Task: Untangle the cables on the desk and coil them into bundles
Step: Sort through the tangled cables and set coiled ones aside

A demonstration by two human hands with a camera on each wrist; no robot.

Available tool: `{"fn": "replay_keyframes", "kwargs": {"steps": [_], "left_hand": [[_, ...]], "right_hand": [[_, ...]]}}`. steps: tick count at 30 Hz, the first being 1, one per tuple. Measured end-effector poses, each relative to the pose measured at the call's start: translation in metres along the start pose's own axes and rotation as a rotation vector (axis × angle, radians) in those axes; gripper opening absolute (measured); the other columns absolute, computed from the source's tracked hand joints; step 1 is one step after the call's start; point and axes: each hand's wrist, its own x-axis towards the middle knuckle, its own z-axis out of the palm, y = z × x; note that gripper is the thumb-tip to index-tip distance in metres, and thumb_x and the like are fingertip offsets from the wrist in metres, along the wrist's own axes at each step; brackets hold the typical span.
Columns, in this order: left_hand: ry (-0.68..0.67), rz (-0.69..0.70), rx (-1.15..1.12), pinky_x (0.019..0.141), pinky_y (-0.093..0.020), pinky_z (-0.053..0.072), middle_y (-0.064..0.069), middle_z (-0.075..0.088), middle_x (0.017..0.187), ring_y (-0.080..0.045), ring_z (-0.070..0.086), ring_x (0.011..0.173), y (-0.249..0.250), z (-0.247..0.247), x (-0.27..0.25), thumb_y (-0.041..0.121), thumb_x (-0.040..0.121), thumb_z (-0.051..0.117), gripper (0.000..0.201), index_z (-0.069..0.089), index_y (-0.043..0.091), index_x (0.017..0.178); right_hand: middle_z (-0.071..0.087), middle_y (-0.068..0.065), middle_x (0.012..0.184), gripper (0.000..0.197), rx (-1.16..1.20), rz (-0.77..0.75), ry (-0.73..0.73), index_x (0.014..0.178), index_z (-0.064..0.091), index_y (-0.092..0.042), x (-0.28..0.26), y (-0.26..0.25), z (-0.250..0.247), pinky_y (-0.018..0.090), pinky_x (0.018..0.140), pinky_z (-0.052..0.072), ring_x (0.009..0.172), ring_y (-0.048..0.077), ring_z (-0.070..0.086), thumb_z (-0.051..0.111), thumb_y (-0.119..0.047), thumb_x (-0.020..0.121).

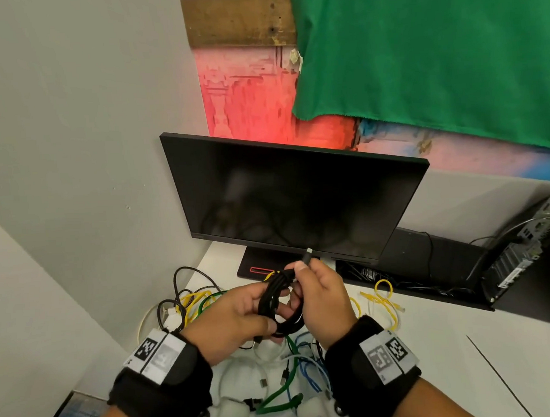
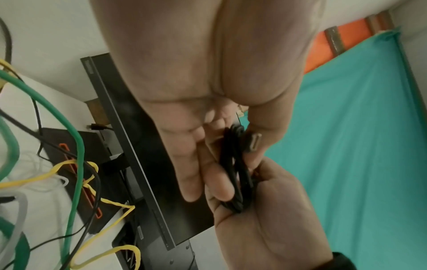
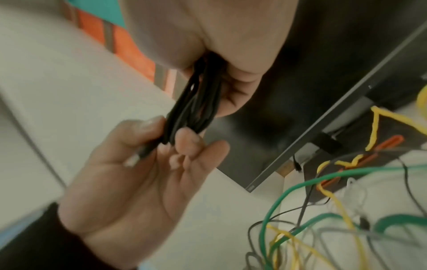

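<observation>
- My left hand [image 1: 238,318] grips the coiled black cable [image 1: 280,303] between thumb and fingers, above the desk [image 1: 433,334].
- My right hand [image 1: 323,301] pinches the same coil near its top; the cable's metal plug [image 1: 308,253] sticks up past my thumb.
- Under my hands, loose yellow [image 1: 383,301], green [image 1: 277,402], blue and white cables lie tangled on the desk.
- Behind stands a dark monitor [image 1: 295,197], with a green cloth [image 1: 434,50] on the wall.
</observation>
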Motion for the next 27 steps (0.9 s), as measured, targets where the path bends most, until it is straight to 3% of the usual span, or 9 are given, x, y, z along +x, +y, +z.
{"fn": "replay_keyframes", "kwargs": {"steps": [5,7,9,12,15,17,21,24,27], "left_hand": [[0.011,-0.07,-0.122,0.085,-0.038,0.057,-0.017,0.067,0.121,-0.031,0.066,0.108,-0.006,-0.007,0.001,-0.01,0.089,0.055,0.038,0.067,0.01,0.119],[0.134,-0.117,-0.055,0.087,-0.042,0.054,-0.017,0.07,0.112,-0.033,0.068,0.096,-0.011,-0.004,0.005,-0.01,0.09,0.054,0.031,0.067,0.006,0.113],[0.264,-0.132,0.098,0.079,-0.041,0.05,-0.012,0.073,0.096,-0.029,0.067,0.084,-0.013,0.006,0.009,-0.006,0.086,0.058,0.024,0.068,0.008,0.103],[0.426,-0.15,0.153,0.063,-0.036,0.044,-0.008,0.066,0.072,-0.023,0.059,0.069,-0.011,0.027,0.017,0.019,0.064,0.057,0.029,0.065,0.005,0.087],[0.525,-0.066,0.358,0.061,-0.031,0.039,-0.001,0.056,0.062,-0.017,0.051,0.058,-0.013,0.042,0.025,0.038,0.091,0.052,0.034,0.056,0.01,0.074],[0.518,0.045,0.618,0.058,-0.028,0.036,0.005,0.054,0.062,-0.01,0.05,0.057,-0.018,0.04,0.027,0.044,0.1,0.041,0.039,0.054,0.02,0.071],[0.352,0.286,0.844,0.054,-0.013,0.035,0.012,0.052,0.059,0.001,0.053,0.06,-0.019,0.031,0.024,0.038,0.1,0.045,0.025,0.05,0.037,0.075],[0.321,0.394,0.904,0.055,-0.009,0.036,0.017,0.053,0.062,0.003,0.056,0.063,-0.017,0.02,0.022,0.04,0.096,0.046,0.022,0.045,0.045,0.075],[0.38,0.302,0.889,0.066,-0.019,0.043,0.015,0.062,0.08,-0.002,0.06,0.075,-0.016,0.016,0.03,0.039,0.1,0.041,0.012,0.051,0.04,0.093]], "right_hand": [[0.047,-0.004,0.055,0.027,0.027,0.069,-0.033,0.087,0.067,-0.017,0.007,0.003,-0.003,0.025,0.054,0.048,0.052,0.014,0.051,0.047,-0.026,0.102],[0.051,-0.006,0.057,0.026,-0.133,0.013,-0.044,0.09,0.064,-0.02,0.009,0.006,-0.007,0.028,0.057,0.045,0.055,0.013,0.053,0.045,-0.032,0.103],[0.053,-0.004,0.06,0.027,-0.263,-0.061,-0.027,0.089,0.06,-0.017,0.007,0.008,-0.007,0.032,0.056,0.045,0.058,0.014,0.054,0.045,-0.035,0.102],[0.051,-0.005,0.061,0.027,-0.387,-0.181,0.011,0.08,0.051,-0.017,0.001,0.014,0.0,0.027,0.055,0.04,0.056,0.008,0.05,0.046,-0.03,0.103],[0.047,-0.008,0.061,0.032,-0.384,-0.148,0.094,0.071,0.043,-0.02,0.003,0.019,0.005,0.03,0.058,0.036,0.057,0.007,0.044,0.047,-0.025,0.103],[0.051,-0.005,0.061,0.037,-0.269,-0.001,0.121,0.066,0.05,-0.019,0.009,0.02,0.002,0.037,0.06,0.043,0.061,0.014,0.05,0.048,-0.027,0.102],[0.052,0.002,0.053,0.048,-0.095,0.239,0.049,0.055,0.061,-0.016,0.013,0.018,-0.004,0.056,0.073,0.052,0.06,0.03,0.055,0.05,-0.043,0.093],[0.051,0.009,0.062,0.039,0.009,0.29,0.002,0.067,0.061,-0.013,0.015,0.016,-0.004,0.053,0.072,0.049,0.059,0.027,0.051,0.051,-0.049,0.08],[0.049,-0.007,0.048,0.046,-0.173,0.124,0.011,0.059,0.053,-0.018,0.019,0.016,-0.003,0.041,0.064,0.046,0.054,0.013,0.05,0.044,-0.044,0.095]]}}
